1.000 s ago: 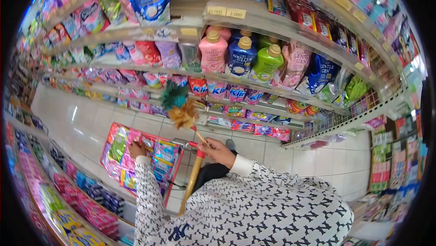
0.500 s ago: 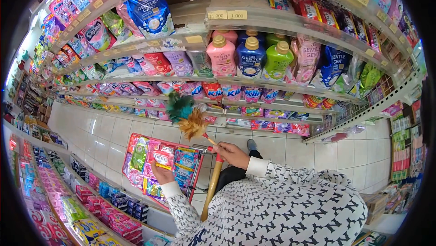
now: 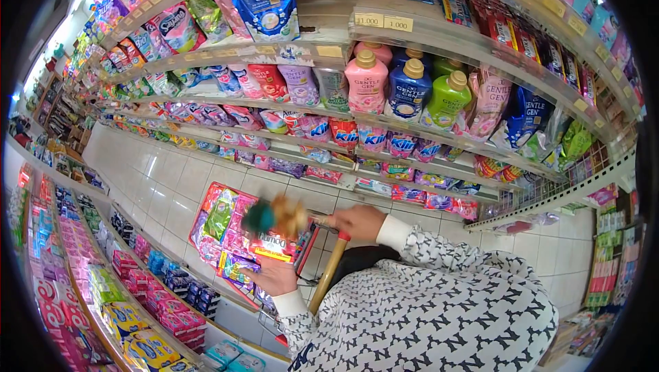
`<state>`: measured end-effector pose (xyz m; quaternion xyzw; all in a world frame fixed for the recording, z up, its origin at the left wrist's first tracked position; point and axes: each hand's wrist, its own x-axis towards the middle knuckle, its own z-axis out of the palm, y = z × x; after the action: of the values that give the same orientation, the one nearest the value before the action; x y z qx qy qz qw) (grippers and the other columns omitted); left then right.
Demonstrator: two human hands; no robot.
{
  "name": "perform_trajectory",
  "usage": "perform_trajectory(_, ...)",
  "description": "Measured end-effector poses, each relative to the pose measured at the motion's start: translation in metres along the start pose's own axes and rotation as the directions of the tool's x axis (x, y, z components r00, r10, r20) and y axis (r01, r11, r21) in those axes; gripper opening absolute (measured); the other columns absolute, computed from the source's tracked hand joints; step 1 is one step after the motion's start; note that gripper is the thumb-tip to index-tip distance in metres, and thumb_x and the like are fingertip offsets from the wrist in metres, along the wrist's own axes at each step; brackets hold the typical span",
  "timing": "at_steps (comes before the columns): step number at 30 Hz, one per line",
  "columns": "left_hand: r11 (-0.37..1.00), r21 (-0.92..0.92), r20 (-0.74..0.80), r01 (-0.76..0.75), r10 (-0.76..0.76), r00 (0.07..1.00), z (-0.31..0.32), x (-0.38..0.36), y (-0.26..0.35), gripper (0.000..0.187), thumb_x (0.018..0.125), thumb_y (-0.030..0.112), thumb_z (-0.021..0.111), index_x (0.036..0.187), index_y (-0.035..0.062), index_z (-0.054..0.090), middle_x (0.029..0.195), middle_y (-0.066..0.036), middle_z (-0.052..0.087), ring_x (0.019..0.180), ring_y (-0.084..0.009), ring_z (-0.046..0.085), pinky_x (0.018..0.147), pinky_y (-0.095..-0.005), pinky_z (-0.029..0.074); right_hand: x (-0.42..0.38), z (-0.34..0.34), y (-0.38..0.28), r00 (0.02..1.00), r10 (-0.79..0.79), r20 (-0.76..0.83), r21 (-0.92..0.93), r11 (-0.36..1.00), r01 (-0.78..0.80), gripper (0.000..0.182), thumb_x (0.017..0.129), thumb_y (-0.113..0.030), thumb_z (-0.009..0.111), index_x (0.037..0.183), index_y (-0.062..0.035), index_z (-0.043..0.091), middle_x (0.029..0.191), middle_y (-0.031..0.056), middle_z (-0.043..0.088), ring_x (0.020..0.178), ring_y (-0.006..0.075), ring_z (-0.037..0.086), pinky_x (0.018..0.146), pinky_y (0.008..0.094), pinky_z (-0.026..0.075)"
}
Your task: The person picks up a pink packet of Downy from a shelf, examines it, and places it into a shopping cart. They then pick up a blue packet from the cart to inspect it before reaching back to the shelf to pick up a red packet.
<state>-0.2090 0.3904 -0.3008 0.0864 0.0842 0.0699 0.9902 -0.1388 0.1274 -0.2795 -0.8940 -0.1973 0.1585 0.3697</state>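
Note:
My right hand is closed on the thin handle of a feather duster. Its green and tan feather head is blurred and points left, low over the packets. My left hand grips a pink and purple packet from below, just under the duster head. Both hands are over a red trolley basket filled with bright refill pouches. A wooden stick with a red cap stands upright between my arms. Both sleeves are white with a dark pattern.
Shelves of pouches run along the aisle ahead. Pink, blue and green bottles stand on the shelf above my hands. A low shelf of boxed goods lines the left. White floor tiles stretch away to the left.
The duster head has swung down from upright to lie over the basket. My left hand has raised a packet under it. The view has shifted slightly right.

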Motion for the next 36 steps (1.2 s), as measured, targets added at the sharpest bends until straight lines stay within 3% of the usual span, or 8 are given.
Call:
perform_trajectory(3,1.0,0.004,0.015,-0.006,0.006,1.0,0.02,0.002,0.011,0.088,0.088,0.072,0.044,0.147,0.0065,0.036,0.152,-0.011,0.038,0.139,-0.0287,0.036,0.116,-0.0488,0.024,0.015,-0.02,0.019,0.969,0.07,-0.235,0.009,0.997,-0.07,0.028,0.096,-0.036,0.051,0.092,-0.0102,0.061,0.074,0.0156,0.063,0.072,0.0365,0.063,0.064,0.049,0.048)
perform_trajectory(9,0.999,0.046,-0.044,-0.013,0.015,0.999,0.011,0.01,0.012,0.081,0.091,0.066,0.045,0.146,0.0063,0.037,0.149,-0.012,0.042,0.137,-0.0289,0.038,0.116,-0.0478,0.026,-0.019,-0.008,-0.034,0.978,-0.205,-0.033,0.12,0.971,0.207,0.03,0.097,-0.038,0.05,0.092,-0.0107,0.06,0.068,0.0144,0.062,0.066,0.0378,0.062,0.062,0.0479,0.048)
perform_trajectory(10,0.941,0.315,0.037,-0.12,0.115,0.993,0.008,0.013,0.005,0.081,0.09,0.067,0.046,0.143,0.0052,0.041,0.147,-0.012,0.044,0.134,-0.0292,0.041,0.114,-0.048,0.029,-0.018,0.0,-0.031,0.983,-0.179,-0.048,0.107,0.977,0.183,0.03,0.097,-0.038,0.05,0.092,-0.0109,0.061,0.066,0.0141,0.062,0.064,0.0377,0.062,0.062,0.0475,0.048)
perform_trajectory(19,0.997,0.025,-0.033,0.078,-0.077,0.996,0.022,-0.009,-0.019,0.082,0.09,0.065,0.049,0.146,0.0068,0.037,0.149,-0.009,0.042,0.136,-0.0259,0.04,0.116,-0.0457,0.026,-0.004,-0.006,-0.012,0.991,0.065,-0.118,0.258,0.965,-0.033,0.035,0.096,-0.041,0.054,0.088,-0.0083,0.063,0.062,0.0155,0.059,0.057,0.0345,0.059,0.057,0.0429,0.046)
perform_trajectory(23,0.969,0.228,-0.104,0.094,-0.072,0.992,0.003,0.001,-0.02,0.079,0.09,0.066,0.044,0.146,0.011,0.039,0.15,-0.009,0.041,0.138,-0.0311,0.038,0.116,-0.0521,0.024,-0.011,0.023,-0.009,0.968,-0.249,-0.031,0.186,0.95,0.25,0.031,0.097,-0.034,0.056,0.091,-0.0053,0.064,0.07,0.0168,0.058,0.062,0.0294,0.057,0.059,0.0366,0.045)
perform_trajectory(24,0.923,0.37,-0.228,0.1,-0.014,0.974,-0.006,-0.004,-0.02,0.075,0.091,0.064,0.044,0.145,0.0111,0.042,0.148,-0.008,0.044,0.137,-0.0308,0.039,0.114,-0.0529,0.026,-0.01,0.028,-0.001,0.984,-0.172,0.035,0.147,0.975,0.165,0.03,0.097,-0.033,0.055,0.091,-0.0046,0.064,0.073,0.0167,0.06,0.066,0.0276,0.059,0.062,0.0359,0.046)
perform_trajectory(27,0.975,-0.069,-0.011,0.21,-0.211,0.977,0.038,-0.012,-0.038,0.074,0.095,0.059,0.044,0.145,0.0055,0.038,0.145,-0.01,0.047,0.135,-0.0254,0.041,0.116,-0.0429,0.026,0.011,0.028,0.028,0.998,-0.012,-0.065,0.134,0.991,0.021,0.03,0.098,-0.03,0.055,0.091,-0.002,0.064,0.077,0.0125,0.065,0.075,0.0211,0.063,0.068,0.0375,0.048)
perform_trajectory(36,0.872,0.406,-0.313,0.274,-0.149,0.938,0.013,-0.025,-0.076,0.048,0.099,0.019,0.052,0.142,0.002,0.038,0.122,-0.008,0.06,0.111,-0.0172,0.06,0.096,-0.033,0.047,-0.001,0.026,-0.016,0.967,0.151,0.207,0.714,0.652,-0.255,0.017,0.096,-0.016,0.063,0.098,0.0002,0.064,0.083,-0.0041,0.061,0.071,0.0018,0.052,0.063,0.0195,0.041)
